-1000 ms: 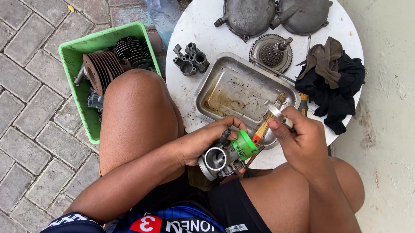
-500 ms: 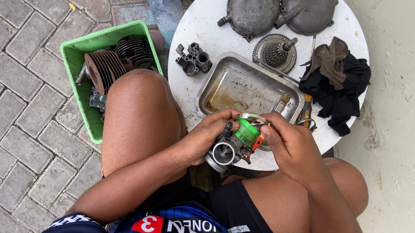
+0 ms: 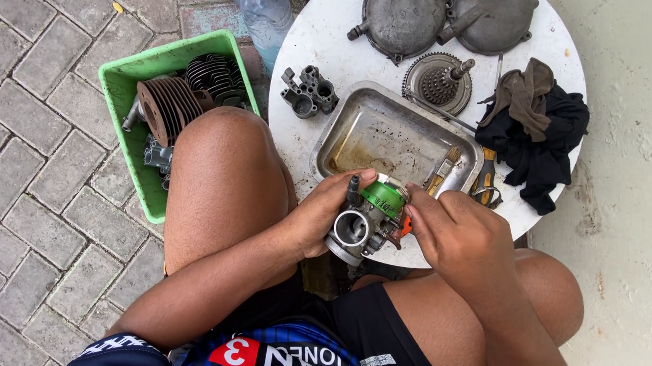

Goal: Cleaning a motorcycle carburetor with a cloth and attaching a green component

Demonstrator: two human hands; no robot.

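My left hand (image 3: 322,215) grips a small metal carburetor (image 3: 361,225) with a green cap, held over the near edge of a round white table (image 3: 317,41). The fingers of my right hand (image 3: 456,230) touch the carburetor's right side by the green cap and an orange part. A paintbrush (image 3: 441,170) lies in the metal tray (image 3: 361,124) just beyond my hands. Whether my right hand also holds a tool is hidden by its fingers.
On the table lie two grey engine covers (image 3: 403,12), a clutch gear (image 3: 438,82), a small metal part (image 3: 309,92), dark rags (image 3: 540,125) and orange-handled pliers (image 3: 485,179). A green crate (image 3: 131,66) with finned cylinders and a water bottle (image 3: 265,11) stand on the brick paving at left.
My right hand held the brush against the carburetor a second ago; now the brush lies in the tray and the hand's fingers rest on the carburetor. The carburetor has turned slightly.
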